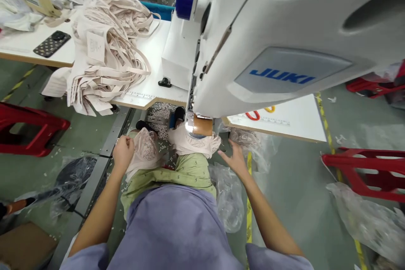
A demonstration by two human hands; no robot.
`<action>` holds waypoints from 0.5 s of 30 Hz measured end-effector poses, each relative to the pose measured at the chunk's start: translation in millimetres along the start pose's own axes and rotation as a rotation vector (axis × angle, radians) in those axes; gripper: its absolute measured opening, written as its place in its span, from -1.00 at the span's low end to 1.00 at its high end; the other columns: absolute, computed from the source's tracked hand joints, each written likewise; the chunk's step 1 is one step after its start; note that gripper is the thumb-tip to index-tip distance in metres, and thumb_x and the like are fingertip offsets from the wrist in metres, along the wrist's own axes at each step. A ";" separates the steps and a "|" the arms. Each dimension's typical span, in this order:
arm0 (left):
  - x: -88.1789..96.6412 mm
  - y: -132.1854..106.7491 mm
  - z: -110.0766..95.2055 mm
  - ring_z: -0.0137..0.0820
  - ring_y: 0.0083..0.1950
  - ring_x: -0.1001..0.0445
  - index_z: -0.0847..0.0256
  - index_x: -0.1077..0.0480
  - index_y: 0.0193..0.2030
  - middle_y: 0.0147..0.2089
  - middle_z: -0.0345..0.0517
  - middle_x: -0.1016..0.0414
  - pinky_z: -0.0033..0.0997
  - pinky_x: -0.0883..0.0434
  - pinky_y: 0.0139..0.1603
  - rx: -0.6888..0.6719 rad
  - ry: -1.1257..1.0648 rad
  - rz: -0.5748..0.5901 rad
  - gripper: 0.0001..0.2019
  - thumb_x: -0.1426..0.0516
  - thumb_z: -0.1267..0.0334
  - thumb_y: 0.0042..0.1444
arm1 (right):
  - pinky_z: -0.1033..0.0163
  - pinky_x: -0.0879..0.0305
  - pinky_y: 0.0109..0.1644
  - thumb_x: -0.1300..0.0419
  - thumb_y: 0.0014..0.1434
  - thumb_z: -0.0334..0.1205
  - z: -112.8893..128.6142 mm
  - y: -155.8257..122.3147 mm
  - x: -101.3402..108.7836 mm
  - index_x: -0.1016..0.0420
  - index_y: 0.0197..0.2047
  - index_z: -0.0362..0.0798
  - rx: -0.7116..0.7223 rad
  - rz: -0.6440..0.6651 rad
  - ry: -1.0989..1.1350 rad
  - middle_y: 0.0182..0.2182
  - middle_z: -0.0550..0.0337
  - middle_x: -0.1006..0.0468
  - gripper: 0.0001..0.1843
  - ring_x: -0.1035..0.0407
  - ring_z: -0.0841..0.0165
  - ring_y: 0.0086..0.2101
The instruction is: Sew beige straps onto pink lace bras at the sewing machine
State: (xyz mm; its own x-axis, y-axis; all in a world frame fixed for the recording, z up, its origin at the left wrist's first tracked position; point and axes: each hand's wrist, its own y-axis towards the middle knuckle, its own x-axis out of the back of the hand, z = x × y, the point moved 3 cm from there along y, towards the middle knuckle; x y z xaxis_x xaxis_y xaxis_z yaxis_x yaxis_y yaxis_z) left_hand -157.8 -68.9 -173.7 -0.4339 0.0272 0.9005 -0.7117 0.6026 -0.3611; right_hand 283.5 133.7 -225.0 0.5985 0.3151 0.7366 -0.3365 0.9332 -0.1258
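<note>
My left hand (123, 151) is closed on a pale pink lace garment piece (144, 149) that lies over my green-trousered lap (186, 171). My right hand (234, 158) stretches forward with fingers spread, beside a second pink fabric piece (193, 143) under the arm end of a white JUKI sewing machine (272, 50). That hand holds nothing and reaches toward clear plastic (253, 143) below the table edge.
A heap of beige garments (107, 50) hangs over the white table (152, 80), with a phone (52, 43) at the left. Red plastic stools (363, 168) stand on both sides. Plastic bags (367, 219) and scraps litter the green floor.
</note>
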 end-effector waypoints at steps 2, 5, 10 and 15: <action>7.8 -7.6 25.8 -0.07 0.10 -0.45 0.34 -0.31 0.12 0.06 0.24 -0.46 -0.12 -0.36 0.01 0.117 0.032 0.018 -0.60 0.16 0.12 0.41 | -0.14 -0.07 0.30 -0.23 0.03 0.26 34.9 6.3 -26.7 -0.32 0.16 -0.10 0.126 0.029 0.017 0.20 -0.22 -0.31 -0.22 -0.16 0.02 0.23; 8.7 -17.6 49.7 -0.21 -0.03 -0.51 0.32 -0.37 0.07 0.01 0.08 -0.48 -0.12 -0.47 -0.04 0.209 0.045 0.131 -0.63 -0.05 0.05 0.34 | -0.19 -0.15 0.25 -0.19 0.14 0.19 97.1 6.2 -52.5 -0.39 0.11 -0.09 0.294 0.032 0.022 0.12 -0.21 -0.40 -0.37 -0.22 -0.04 0.18; 6.1 -49.9 37.5 -0.27 -0.03 -0.51 0.26 -0.40 0.07 0.05 -0.01 -0.47 -0.13 -0.51 -0.03 0.113 -0.055 0.195 -0.69 -0.15 0.12 0.30 | -0.02 -0.30 0.17 -0.09 0.31 0.08 192.3 -22.0 -85.3 -0.39 0.14 0.05 0.543 0.471 0.136 0.10 -0.02 -0.48 -0.56 -0.35 0.12 0.10; 10.8 -117.3 -26.3 -0.40 -0.35 -0.42 0.26 -0.39 -0.43 -0.44 -0.20 -0.42 -0.41 -0.37 -0.31 -0.197 -0.324 0.341 -0.64 -0.04 0.10 0.32 | 0.10 -0.31 -0.03 -0.20 0.20 0.18 225.0 -48.0 -93.2 -0.44 0.04 -0.06 0.769 0.748 0.006 -0.02 -0.06 -0.53 -0.47 -0.40 0.13 -0.03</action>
State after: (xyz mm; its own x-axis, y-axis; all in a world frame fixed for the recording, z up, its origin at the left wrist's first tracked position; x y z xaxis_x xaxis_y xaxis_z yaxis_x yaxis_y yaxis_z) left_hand -64.4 -118.3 -115.3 -0.7948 0.0186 0.6065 -0.3952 0.7426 -0.5407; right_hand 80.3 20.7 -138.1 0.0538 0.7644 0.6425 -0.9854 0.1446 -0.0896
